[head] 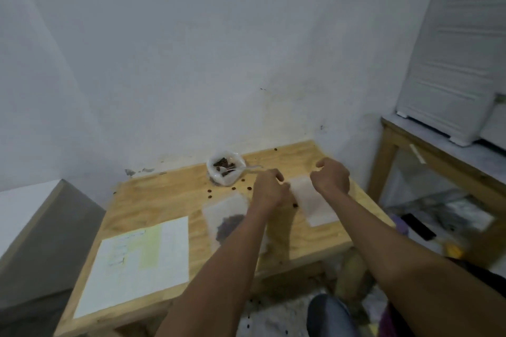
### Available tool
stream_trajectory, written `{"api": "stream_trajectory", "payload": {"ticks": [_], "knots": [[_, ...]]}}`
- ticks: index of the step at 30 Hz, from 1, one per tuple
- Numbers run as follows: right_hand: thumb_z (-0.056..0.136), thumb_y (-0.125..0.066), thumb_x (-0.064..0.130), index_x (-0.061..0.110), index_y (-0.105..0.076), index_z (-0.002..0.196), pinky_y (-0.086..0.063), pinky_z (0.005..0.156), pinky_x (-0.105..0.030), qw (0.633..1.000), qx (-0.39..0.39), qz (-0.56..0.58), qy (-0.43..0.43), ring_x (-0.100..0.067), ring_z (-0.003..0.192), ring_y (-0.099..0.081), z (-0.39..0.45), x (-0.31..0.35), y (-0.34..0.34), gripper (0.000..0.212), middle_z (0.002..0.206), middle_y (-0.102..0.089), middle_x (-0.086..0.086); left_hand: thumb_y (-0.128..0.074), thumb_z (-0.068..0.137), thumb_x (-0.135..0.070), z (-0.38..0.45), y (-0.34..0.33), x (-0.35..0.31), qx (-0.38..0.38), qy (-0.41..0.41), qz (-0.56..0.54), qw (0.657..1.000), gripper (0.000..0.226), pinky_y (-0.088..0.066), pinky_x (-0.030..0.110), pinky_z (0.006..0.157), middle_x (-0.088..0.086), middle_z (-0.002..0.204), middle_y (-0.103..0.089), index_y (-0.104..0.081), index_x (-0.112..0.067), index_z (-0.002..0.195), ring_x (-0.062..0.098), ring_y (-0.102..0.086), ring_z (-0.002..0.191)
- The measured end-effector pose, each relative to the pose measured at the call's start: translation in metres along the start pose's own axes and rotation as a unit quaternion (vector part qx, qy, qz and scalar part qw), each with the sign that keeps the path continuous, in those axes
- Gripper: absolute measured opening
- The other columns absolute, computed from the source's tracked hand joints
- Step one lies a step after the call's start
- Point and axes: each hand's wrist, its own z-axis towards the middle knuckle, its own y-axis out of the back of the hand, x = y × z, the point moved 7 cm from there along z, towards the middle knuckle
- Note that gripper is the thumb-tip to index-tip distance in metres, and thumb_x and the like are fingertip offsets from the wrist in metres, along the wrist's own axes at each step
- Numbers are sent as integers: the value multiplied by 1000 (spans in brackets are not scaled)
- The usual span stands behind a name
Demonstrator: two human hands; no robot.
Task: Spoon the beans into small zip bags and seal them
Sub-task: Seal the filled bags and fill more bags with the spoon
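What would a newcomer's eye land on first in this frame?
Two bare forearms reach across the wooden table, the left hand and right hand curled over an empty zip bag. Left of it lies a bag holding beans; behind, an open bean container with loose beans scattered around.

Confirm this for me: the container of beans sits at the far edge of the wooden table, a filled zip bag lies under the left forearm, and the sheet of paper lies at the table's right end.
Not quite. The head view shows the sheet of paper at the left end of the wooden table, not the right. The rest holds: the container of beans sits at the far edge, and the filled zip bag lies under the left forearm.
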Motion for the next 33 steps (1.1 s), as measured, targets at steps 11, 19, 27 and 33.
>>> {"api": "stream_trajectory", "payload": {"ticks": [11, 19, 27, 33], "knots": [[93, -63, 17, 21, -59, 121, -57, 87, -44, 1000, 22, -19, -9, -34, 106, -62, -4, -31, -8, 29, 115, -66, -13, -67, 88, -13, 2, -31, -18, -41, 38, 0, 998, 20, -36, 29, 53, 13, 90, -67, -61, -6, 107, 26, -61, 74], [93, -63, 17, 20, -57, 128, -49, 98, -48, 999, -39, 22, 5, -33, 124, -52, 0, -16, 9, 35, 126, -63, -7, -68, 86, -10, -3, -25, -12, -112, 146, -119, 976, 26, -40, 27, 51, -1, 79, -59, -60, -13, 110, 16, -55, 61], [84, -72, 20, 14, -61, 118, -47, 74, -31, 980, -34, 187, 53, -27, 95, -63, 5, 8, 32, 36, 107, -64, -5, -74, 84, 6, 11, -14, -6, -113, 234, -467, 845, 31, -56, 33, 64, 19, 101, -68, -58, -16, 99, 23, -64, 74], [91, -71, 41, 16, -71, 85, -47, 60, -30, 923, 151, 345, 84, -17, 66, -62, -1, 73, 33, 26, 81, -66, 0, -66, 88, 7, 13, 57, -6, -126, 138, -518, 835, 26, -48, 25, 57, 16, 90, -70, -64, -15, 101, 19, -62, 70]]}}
